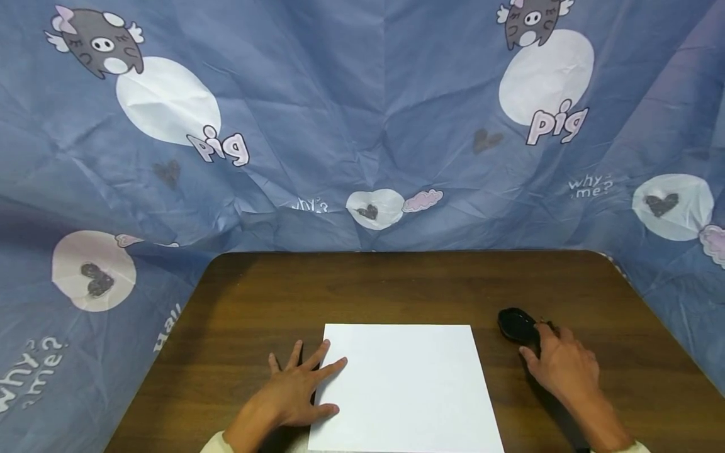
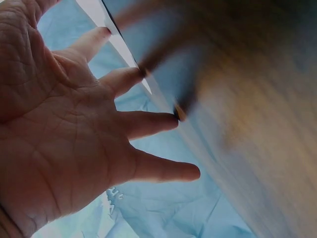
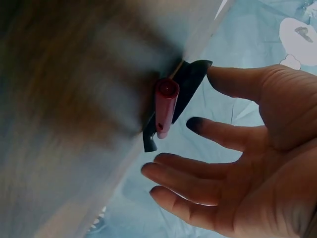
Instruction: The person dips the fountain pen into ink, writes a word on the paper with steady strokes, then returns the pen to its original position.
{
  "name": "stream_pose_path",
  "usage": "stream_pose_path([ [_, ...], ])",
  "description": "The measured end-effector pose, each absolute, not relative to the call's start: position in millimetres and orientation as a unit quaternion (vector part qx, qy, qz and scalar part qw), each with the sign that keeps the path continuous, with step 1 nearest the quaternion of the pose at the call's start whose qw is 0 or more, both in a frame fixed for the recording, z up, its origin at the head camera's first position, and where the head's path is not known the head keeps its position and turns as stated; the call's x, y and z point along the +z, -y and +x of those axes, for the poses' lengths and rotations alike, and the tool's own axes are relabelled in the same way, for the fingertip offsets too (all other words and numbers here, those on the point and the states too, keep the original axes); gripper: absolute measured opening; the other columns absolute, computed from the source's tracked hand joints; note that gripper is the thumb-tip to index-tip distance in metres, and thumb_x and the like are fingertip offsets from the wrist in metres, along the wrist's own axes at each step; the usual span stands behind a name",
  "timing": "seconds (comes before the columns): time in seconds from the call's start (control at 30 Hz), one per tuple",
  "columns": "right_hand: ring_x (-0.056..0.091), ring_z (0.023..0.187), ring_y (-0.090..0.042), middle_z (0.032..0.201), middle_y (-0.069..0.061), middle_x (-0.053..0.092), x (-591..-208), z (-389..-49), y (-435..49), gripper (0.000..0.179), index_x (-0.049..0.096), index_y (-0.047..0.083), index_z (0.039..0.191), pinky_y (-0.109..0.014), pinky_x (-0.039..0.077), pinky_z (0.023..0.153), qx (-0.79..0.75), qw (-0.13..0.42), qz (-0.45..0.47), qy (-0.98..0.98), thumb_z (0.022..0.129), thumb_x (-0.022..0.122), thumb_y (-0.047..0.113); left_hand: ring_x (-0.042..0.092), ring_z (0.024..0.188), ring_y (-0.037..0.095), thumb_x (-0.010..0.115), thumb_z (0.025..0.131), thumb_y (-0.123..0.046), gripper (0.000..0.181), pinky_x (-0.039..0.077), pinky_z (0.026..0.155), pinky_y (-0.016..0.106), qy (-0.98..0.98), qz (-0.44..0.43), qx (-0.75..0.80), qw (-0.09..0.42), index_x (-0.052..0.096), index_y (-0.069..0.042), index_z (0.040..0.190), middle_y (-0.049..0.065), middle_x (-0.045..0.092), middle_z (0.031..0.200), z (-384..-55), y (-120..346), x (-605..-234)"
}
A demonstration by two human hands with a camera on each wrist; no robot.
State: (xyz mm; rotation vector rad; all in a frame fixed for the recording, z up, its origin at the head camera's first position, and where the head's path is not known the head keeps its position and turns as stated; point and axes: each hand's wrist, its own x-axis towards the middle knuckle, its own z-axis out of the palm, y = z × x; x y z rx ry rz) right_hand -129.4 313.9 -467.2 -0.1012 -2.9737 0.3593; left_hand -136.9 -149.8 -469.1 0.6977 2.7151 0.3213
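Note:
A blank white sheet of paper lies on the brown wooden table. My left hand rests at the sheet's left edge with its fingers spread; some fingertips and the thumb reach over the paper. In the left wrist view, that hand's palm shows, with straight fingers. At the right stands a small black dish. My right hand is beside it, thumb at the dish's near side. The right wrist view shows a red pen-like object by the dish, apart from the loosely bent fingers.
A blue cloth printed with pigs and hearts hangs behind the table and along its sides. The table's rounded far edge meets it. Dark shadows lie beneath the right forearm.

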Motion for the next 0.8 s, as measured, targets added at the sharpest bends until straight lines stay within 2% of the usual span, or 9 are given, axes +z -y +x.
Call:
stream_pose_path([
  [0.17, 0.059, 0.091, -0.058, 0.114, -0.043, 0.054, -463.0, -132.1, -316.6, 0.056, 0.054, -0.005, 0.132, -0.061, 0.048, 0.063, 0.122, -0.006, -0.056, 0.991, 0.091, 0.070, 0.030, 0.015, 0.142, 0.059, 0.067, 0.085, -0.063, 0.077, 0.008, 0.089, 0.089, -0.951, 0.240, 0.113, 0.161, 0.038, -0.041, 0.153, 0.006, 0.022, 0.165, -136.5, 150.2, -468.2],
  [0.33, 0.057, 0.101, -0.059, 0.126, -0.039, 0.054, -461.8, -134.7, -316.8, 0.053, 0.052, 0.004, 0.137, -0.064, 0.048, 0.068, 0.128, -0.046, -0.069, 0.988, 0.093, 0.068, 0.027, 0.016, 0.142, 0.059, 0.068, 0.085, -0.063, 0.077, 0.009, 0.089, 0.089, -0.952, 0.236, 0.112, 0.158, 0.038, -0.041, 0.153, 0.007, 0.023, 0.164, -136.1, 150.6, -466.9],
  [0.6, 0.059, 0.094, -0.058, 0.122, -0.039, 0.056, -462.4, -134.0, -314.7, 0.052, 0.051, 0.004, 0.137, -0.065, 0.048, 0.064, 0.131, -0.049, -0.071, 0.988, 0.091, 0.070, 0.021, 0.013, 0.143, 0.058, 0.067, 0.086, -0.062, 0.076, 0.007, 0.090, 0.089, -0.950, 0.236, 0.116, 0.169, 0.037, -0.041, 0.153, 0.006, 0.021, 0.165, -136.5, 149.7, -467.5],
  [0.8, 0.063, 0.081, -0.053, 0.112, -0.039, 0.060, -463.1, -135.2, -317.0, 0.051, 0.051, 0.001, 0.133, -0.056, 0.048, 0.054, 0.136, -0.035, -0.062, 0.988, 0.089, 0.071, 0.015, 0.013, 0.143, 0.058, 0.067, 0.086, -0.061, 0.076, 0.008, 0.090, 0.089, -0.950, 0.234, 0.114, 0.170, 0.037, -0.042, 0.153, 0.005, 0.020, 0.165, -136.9, 149.3, -466.9],
])
